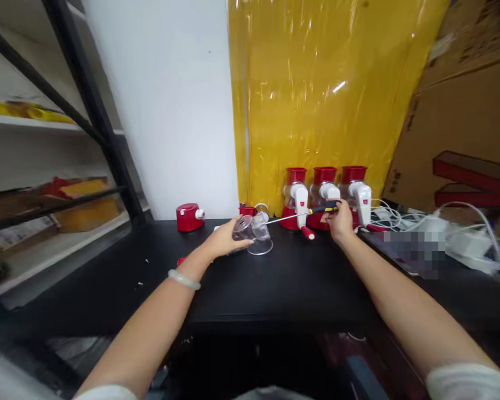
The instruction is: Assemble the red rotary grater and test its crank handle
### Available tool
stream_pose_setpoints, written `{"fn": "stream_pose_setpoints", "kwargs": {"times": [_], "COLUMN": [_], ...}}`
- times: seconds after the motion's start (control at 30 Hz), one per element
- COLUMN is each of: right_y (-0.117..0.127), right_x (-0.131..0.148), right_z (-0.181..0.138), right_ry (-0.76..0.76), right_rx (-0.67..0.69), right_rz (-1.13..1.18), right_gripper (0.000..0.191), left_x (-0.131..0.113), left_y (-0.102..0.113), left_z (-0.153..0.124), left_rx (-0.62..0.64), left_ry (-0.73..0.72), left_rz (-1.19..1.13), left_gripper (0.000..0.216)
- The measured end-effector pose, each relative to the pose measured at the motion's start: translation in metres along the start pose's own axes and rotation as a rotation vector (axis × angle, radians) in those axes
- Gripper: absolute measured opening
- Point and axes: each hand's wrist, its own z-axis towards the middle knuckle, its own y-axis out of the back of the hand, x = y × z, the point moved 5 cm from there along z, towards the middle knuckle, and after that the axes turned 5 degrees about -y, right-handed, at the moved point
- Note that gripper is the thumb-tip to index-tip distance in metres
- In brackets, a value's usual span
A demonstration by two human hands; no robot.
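So the clear part (256,229) is held in the left hand (227,239), thumb and fingers spread partway round it. A screwdriver (321,208) is gripped by the right hand's (339,223) curled fingers, tip seemingly at the part. Just past those fingers, three grinders (328,190) are lined up.

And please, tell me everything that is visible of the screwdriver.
The screwdriver has a black-and-yellow handle and a long, thin shaft, apparently metal. Held by the handle in the right hand above the table, it slants slightly down toward the clear part in the left hand. Contact is unclear.
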Motion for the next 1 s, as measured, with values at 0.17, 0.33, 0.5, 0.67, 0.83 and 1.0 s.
{"fn": "stream_pose_setpoints", "kwargs": {"times": [0.17, 0.33, 0.5, 0.67, 0.83, 1.0], "right_y": [-0.0014, 0.0007, 0.0024, -0.001, 0.0017, 0.0009], "right_x": [0.0019, 0.0005, -0.0028, -0.0049, -0.0033, -0.0008], "right_z": [0.0021, 0.0036, 0.0031, 0.0017, 0.0018, 0.0016], "right_ry": [0.048, 0.055, -0.02, -0.051, -0.039, -0.044], "right_rx": [-0.009, -0.022, -0.055, 0.018, -0.016, -0.014], "right_rz": [-0.028, -0.106, -0.105, 0.015, 0.025, 0.027], "right_gripper": [0.028, 0.029, 0.031, 0.036, 0.03, 0.032], "left_x": [-0.0006, -0.0023, -0.0059, -0.0079, -0.0067, -0.0056], "left_y": [-0.0004, 0.0013, 0.0034, 0.0043, 0.0036, 0.0031], "left_z": [0.0039, 0.0026, 0.002, 0.002, 0.0019, 0.002], "left_rx": [0.005, 0.005, -0.001, 0.009, 0.007, 0.007], "left_ry": [-0.005, -0.009, -0.014, -0.004, -0.007, -0.005], "left_rz": [-0.033, -0.055, -0.046, -0.028, -0.039, -0.029], "left_gripper": [0.099, 0.096, 0.095, 0.096, 0.096, 0.098]}}
